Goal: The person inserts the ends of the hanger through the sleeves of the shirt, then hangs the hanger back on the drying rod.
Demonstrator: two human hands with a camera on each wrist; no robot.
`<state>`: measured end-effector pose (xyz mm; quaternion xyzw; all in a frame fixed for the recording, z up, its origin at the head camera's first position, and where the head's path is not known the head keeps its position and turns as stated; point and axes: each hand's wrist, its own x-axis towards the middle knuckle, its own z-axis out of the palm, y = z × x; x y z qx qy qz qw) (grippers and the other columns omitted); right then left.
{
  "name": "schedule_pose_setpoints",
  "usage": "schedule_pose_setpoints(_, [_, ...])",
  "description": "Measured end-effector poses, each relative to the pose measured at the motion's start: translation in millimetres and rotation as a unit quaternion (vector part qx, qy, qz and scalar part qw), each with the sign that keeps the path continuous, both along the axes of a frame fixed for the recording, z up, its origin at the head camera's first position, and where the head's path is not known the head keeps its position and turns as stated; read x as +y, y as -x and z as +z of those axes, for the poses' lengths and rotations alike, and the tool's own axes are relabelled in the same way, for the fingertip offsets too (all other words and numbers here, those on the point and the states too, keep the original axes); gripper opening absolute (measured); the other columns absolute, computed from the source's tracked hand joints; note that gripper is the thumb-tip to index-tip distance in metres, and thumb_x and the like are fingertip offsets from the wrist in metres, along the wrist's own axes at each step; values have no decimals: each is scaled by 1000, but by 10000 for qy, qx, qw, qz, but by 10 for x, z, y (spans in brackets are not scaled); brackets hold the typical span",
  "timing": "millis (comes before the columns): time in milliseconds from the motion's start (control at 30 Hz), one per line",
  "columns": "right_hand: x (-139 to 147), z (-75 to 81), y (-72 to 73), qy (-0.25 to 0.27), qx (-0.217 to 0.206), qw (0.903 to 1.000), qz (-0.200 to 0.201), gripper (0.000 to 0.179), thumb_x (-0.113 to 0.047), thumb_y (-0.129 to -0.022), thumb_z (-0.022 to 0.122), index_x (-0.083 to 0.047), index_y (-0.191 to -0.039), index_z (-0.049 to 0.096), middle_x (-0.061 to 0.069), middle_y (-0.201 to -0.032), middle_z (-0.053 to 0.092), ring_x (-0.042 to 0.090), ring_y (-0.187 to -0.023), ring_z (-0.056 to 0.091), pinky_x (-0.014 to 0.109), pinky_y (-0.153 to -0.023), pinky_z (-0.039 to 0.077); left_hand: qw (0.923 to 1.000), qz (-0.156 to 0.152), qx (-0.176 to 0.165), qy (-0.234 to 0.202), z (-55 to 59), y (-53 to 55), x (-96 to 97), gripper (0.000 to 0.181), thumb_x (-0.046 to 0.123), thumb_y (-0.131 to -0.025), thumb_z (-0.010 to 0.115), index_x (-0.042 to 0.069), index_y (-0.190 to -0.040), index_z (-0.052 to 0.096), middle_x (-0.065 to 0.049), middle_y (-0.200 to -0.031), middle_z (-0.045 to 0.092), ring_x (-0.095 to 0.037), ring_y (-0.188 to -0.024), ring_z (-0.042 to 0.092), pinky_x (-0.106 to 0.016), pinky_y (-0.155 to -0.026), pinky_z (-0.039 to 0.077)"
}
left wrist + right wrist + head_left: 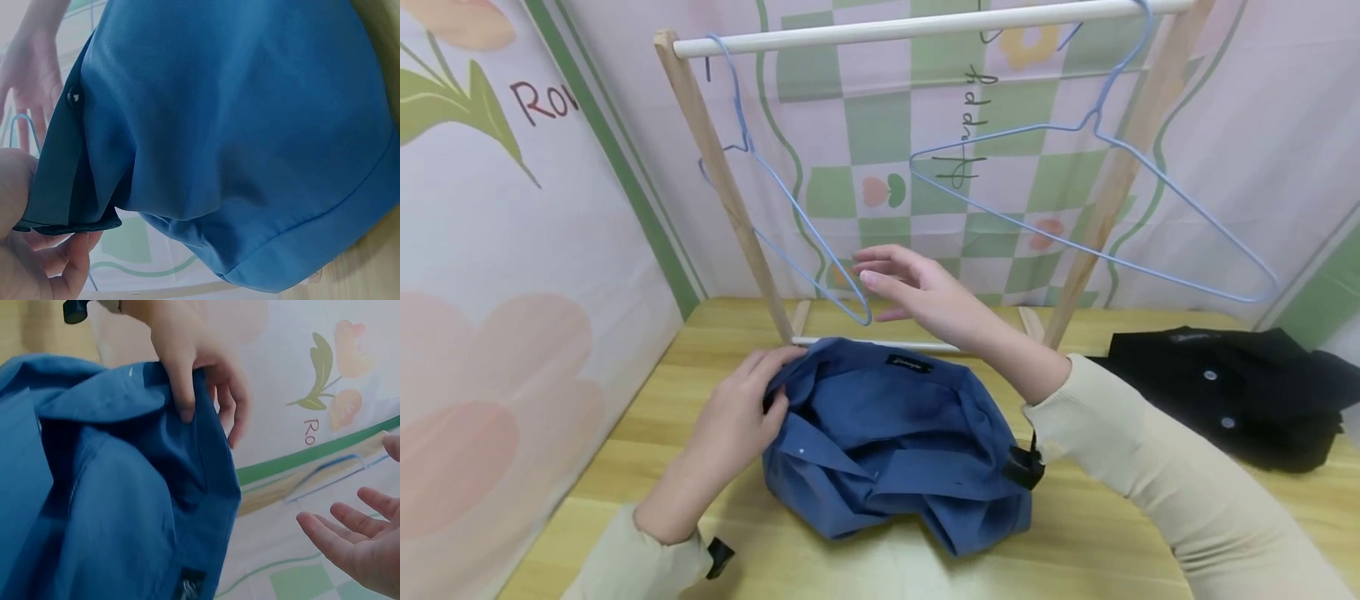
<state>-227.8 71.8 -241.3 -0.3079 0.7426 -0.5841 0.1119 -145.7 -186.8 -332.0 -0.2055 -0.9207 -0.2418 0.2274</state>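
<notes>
Left hand (741, 408): its grip is clamping the upper left edge of the blue garment (895, 404), thumb and fingers lying on opposite sides of the cloth.
Right hand (917, 287): at the centre of the head view, its grip is holding nothing; the fingers are standing apart from the thumb, near the lower tip of the left hanger (808, 220).
Blue garment: it is occupying the lower middle of the head view, over the worktop (1075, 533), its opening facing up and its black label (909, 363) showing at the far edge.
Hangers: the left one is hanging at upper left, the right hanger (1097, 117) at upper right, both from the rack's white bar (887, 32).
Black garment (1232, 392): it is lying folded on the worktop at right, two buttons showing.
Sleeves: pale cuffs are covering both wrists, a black clip (720, 557) sitting beside the left cuff.
</notes>
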Motion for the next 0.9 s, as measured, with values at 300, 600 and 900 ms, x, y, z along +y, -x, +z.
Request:
schedule_pose_setpoints(300, [-174,-35,-52,633,-805,9945,224,49,-19,-110,46,-3,-156,37,15,-154,46,35,-133,53,51,-100,51,10000,-37,37,7,-10,-14,5,52,-12,-87,68,7,-135,63,-18,-120,66,-32,-91,67,-43,-71,56])
schedule_pose_setpoints(600, [-251,-55,-60,834,-1062,9904,286,46,-16,-110,48,1,-152,43,15,-152,50,33,-132,56,43,-101,50,10000,-24,-22,41,-15,-14,14,51,-11,-88,67,8,-135,63,-18,-120,66,-32,-91,67,-44,-73,57])
schedule_pose_setpoints(900, [-289,-104,-79,1107,-1123,9873,177,43,-18,-112,44,4,-148,49,15,-151,52,31,-132,55,43,-103,49,9999,-74,35,62,-30,-5,24,52,-12,-87,68,9,-135,63,-18,-121,66,-31,-91,67,-43,-72,57])
